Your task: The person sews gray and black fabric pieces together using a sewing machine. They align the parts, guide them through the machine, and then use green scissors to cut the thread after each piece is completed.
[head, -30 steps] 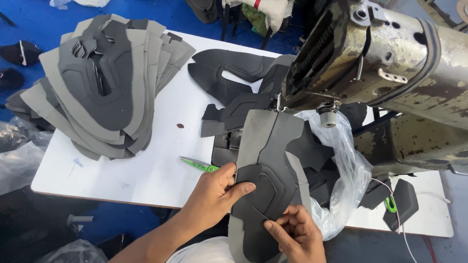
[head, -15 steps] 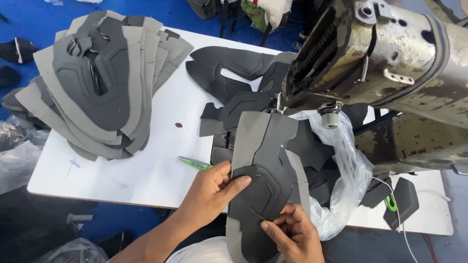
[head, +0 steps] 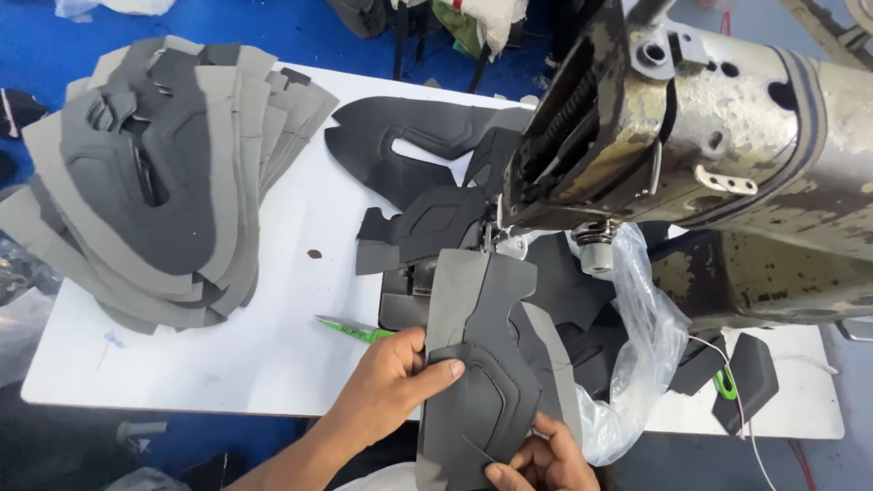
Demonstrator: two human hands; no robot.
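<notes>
Both hands slid lower | L hand (head: pixel 393 382) + R hand (head: pixel 543 459) grip grey panel (head: pixel 486 364) | clear bag (head: pixel 637 355) rt of it

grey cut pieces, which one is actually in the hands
The grey panel under the sewing machine: left hand and right hand grip it. The stack at the table's left lies untouched.

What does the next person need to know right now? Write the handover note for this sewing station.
Left hand: grips the left edge of the grey shoe-upper panel, thumb on top.
Right hand: pinches the panel's lower edge.
Panel: its far end lies under the sewing machine head, by the needle.
Stack of grey panels at the table's left; loose dark pieces behind the needle; green snips beside the left hand; clear plastic bag to the right.
Whether a seam is sewn on this panel cannot be told.
</notes>
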